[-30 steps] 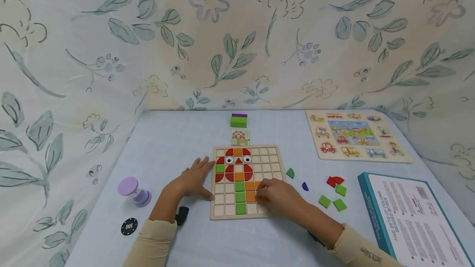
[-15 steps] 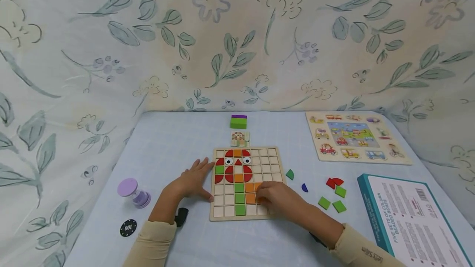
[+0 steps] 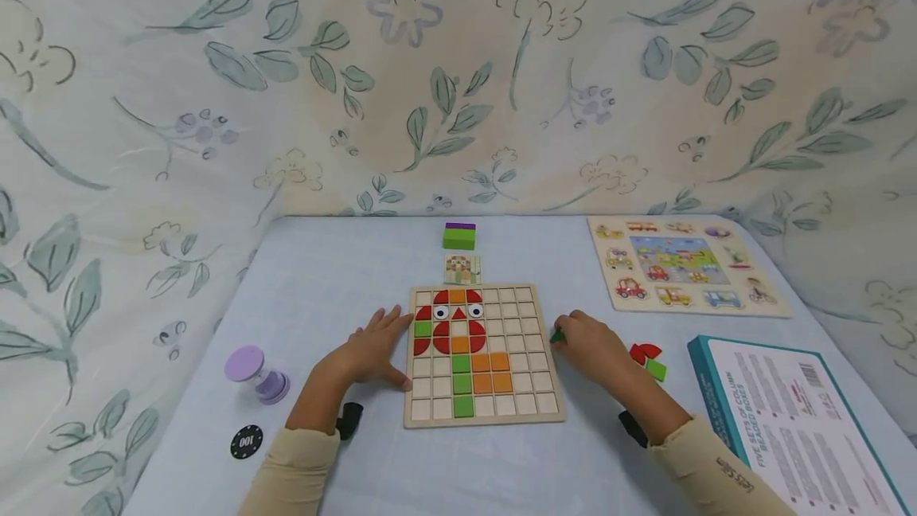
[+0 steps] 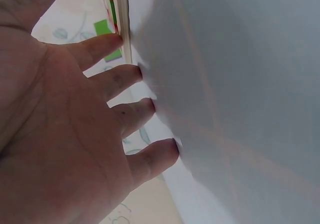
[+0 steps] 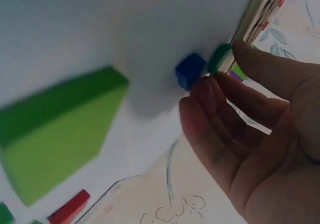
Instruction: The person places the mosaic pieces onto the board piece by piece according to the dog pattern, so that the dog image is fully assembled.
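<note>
The wooden grid board point(image 3: 526, 403) lies in the middle, with red, green and orange tiles and two eye pieces in its cells. Just off its right edge, my right hand point(image 3: 593, 349) pinches a dark green quarter-circle piece point(image 5: 218, 57) between thumb and fingertip. A small blue piece point(image 5: 190, 71) sits close by these fingers in the right wrist view; the hand hides it in the head view. At the board's left edge rests my left hand point(image 3: 367, 350), fingers spread, thumb lower down at the frame. Four orange squares point(image 3: 491, 373) form a block beside the green column.
Behind the board are a picture card point(image 3: 462, 268) and a green and purple block stack point(image 3: 459, 237). Red pieces point(image 3: 647, 351) and a green square point(image 3: 655, 370) lie right, near a teal-edged box point(image 3: 795, 420) and vehicle puzzle point(image 3: 688, 265). A purple sand timer point(image 3: 261, 373) and black chip point(image 3: 247, 441) stand left.
My right hand has left the orange squares, now fully visible on the board, and moved right to the dark green piece, which it now pinches. The left hand stays put.
</note>
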### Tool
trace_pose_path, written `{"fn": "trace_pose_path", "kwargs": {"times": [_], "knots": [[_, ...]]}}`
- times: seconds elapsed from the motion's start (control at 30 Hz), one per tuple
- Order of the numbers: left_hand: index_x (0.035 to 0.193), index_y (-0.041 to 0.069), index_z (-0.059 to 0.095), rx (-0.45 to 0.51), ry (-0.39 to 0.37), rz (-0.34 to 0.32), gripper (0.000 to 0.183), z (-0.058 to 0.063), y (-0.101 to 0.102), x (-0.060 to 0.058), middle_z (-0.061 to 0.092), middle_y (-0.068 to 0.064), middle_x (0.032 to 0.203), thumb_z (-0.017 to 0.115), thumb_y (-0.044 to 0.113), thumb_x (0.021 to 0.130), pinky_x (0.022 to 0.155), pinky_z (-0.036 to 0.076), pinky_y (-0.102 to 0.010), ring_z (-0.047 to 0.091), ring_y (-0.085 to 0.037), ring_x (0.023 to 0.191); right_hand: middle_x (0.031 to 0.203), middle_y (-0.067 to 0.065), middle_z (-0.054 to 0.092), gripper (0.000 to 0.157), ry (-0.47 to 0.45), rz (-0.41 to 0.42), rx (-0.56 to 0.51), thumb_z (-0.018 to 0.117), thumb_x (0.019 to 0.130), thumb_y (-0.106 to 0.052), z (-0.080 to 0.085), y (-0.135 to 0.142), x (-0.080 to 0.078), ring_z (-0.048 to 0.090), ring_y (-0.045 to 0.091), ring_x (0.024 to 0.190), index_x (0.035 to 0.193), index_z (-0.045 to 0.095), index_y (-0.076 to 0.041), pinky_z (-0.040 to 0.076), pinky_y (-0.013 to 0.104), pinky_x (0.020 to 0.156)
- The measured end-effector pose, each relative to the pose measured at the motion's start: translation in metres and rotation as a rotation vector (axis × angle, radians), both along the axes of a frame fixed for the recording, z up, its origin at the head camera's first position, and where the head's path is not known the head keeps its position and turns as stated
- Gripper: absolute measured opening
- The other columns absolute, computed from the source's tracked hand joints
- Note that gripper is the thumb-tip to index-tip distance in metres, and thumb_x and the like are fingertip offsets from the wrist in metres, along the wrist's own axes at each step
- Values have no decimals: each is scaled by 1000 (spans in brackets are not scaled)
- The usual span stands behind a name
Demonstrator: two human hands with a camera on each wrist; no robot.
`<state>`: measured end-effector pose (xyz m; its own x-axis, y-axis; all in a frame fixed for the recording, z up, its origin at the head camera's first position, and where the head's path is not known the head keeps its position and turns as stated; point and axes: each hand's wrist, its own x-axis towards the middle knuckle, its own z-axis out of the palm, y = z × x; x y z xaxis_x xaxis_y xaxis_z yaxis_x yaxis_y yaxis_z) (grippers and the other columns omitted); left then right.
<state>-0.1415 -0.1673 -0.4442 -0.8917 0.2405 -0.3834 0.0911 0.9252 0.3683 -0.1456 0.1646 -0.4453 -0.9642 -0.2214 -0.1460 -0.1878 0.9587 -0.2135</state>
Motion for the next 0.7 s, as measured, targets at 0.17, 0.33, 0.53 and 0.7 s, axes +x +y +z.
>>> {"fn": "trace_pose_path", "kwargs": {"times": [0.17, 0.33, 0.53, 0.7], "knots": [[143, 20, 26, -2, 18, -7, 108, -1, 0, 1, 13, -6, 152, 84, 40, 54, 105, 16, -59, 4, -30, 139, 84, 2, 59, 27, 4, -22, -88, 71, 77, -13, -3, 1, -3, 55, 14, 73, 100, 57, -9, 50, 31, 64], [143, 20, 25, -3, 7, -2, 108, -1, 1, 1, 13, -6, 152, 84, 39, 55, 105, 15, -60, 3, -30, 139, 83, -4, 62, 22, -45, 4, -318, 70, 78, -9, 0, -11, -1, 54, 13, 75, 95, 59, -15, 51, 28, 68], [143, 20, 25, -8, 16, 0, 108, -2, 1, 0, 12, -6, 152, 84, 40, 55, 104, 15, -61, 3, -30, 139, 80, -7, 60, 13, -160, 93, -428, 68, 80, -8, 0, -30, 5, 54, 10, 74, 88, 64, -17, 50, 22, 67], [143, 20, 25, -8, 12, 3, 108, -3, 2, 0, 12, -6, 152, 84, 39, 55, 104, 15, -61, 3, -30, 139, 77, -8, 61, 12, -163, 87, -424, 70, 78, -8, -2, -36, 9, 55, 9, 71, 84, 64, -17, 51, 23, 68]]}}
